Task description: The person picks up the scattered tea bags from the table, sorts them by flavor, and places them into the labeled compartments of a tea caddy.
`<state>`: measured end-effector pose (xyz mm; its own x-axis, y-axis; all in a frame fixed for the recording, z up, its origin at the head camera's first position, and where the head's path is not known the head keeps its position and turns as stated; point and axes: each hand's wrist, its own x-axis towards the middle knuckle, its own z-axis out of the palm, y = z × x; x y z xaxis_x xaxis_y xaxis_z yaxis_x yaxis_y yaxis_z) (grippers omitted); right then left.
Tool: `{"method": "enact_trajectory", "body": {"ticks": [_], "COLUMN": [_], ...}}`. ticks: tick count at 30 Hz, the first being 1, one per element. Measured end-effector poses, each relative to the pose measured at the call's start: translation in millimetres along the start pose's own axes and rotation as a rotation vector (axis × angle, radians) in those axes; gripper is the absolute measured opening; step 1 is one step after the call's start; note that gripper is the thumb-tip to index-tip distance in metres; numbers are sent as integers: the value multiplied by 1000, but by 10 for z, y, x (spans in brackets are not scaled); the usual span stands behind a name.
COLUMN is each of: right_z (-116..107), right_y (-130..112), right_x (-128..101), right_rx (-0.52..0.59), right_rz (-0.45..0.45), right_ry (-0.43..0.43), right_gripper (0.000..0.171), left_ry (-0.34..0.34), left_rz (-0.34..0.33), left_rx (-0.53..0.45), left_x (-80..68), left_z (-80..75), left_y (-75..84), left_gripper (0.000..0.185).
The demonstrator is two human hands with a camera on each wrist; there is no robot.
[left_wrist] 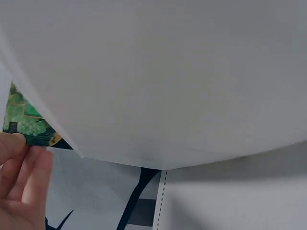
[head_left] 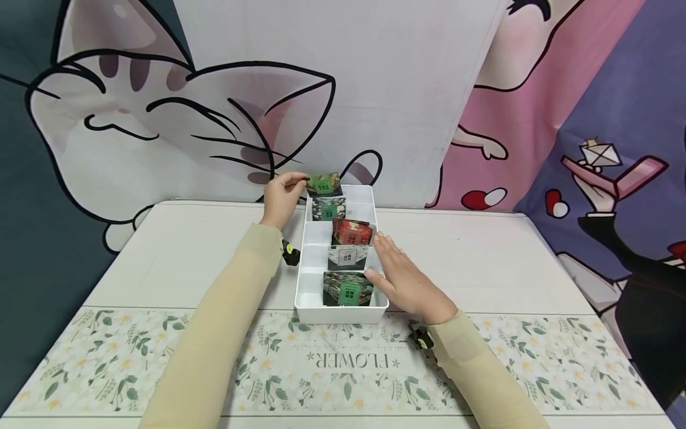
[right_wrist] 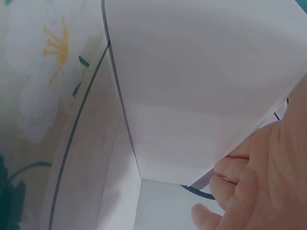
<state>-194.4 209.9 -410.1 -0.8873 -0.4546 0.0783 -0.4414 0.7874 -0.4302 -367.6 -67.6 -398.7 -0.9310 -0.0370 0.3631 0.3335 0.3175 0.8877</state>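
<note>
In the head view the left hand pinched a green packet above the far end of the white divided box, which stood on the bench; the right hand, with flat and relaxed fingers, rested against the right wall of the box. Four other packets stood in the compartments. The left wrist view showed only fingertips on the packet's edge, and the box wall hid the rest. The right wrist view showed the hand touching the wall, but no packets. I judge the thin pinch could slip, so the packet might fall outside the box.
</note>
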Motion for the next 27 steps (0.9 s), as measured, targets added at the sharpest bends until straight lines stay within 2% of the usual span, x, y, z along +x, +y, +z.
{"method": "enact_trajectory", "body": {"ticks": [4,8,11,18,27], "right_z": [-16,-22,-20,-24,-34], "right_y": [-7,-12,-19,-48,-51], "right_x": [-9,-17,-23,-26,-20], "right_rx": [2,1,-5,-1,-7], "right_rz": [0,0,0,-1,-1], "right_ry": [2,3,5,2,-10], "right_gripper": [77,77,77,77,77], "left_ry": [-17,-25,-26,-32,-107], "left_rz": [36,31,20,-27,-114], "left_rx": [52,94,92,15,65], "left_x": [-3,-10,-6,-10,2], "left_z": [3,-4,3,26,-20], "left_y": [5,12,8,19,33], "left_gripper": [20,19,19,19,26]}}
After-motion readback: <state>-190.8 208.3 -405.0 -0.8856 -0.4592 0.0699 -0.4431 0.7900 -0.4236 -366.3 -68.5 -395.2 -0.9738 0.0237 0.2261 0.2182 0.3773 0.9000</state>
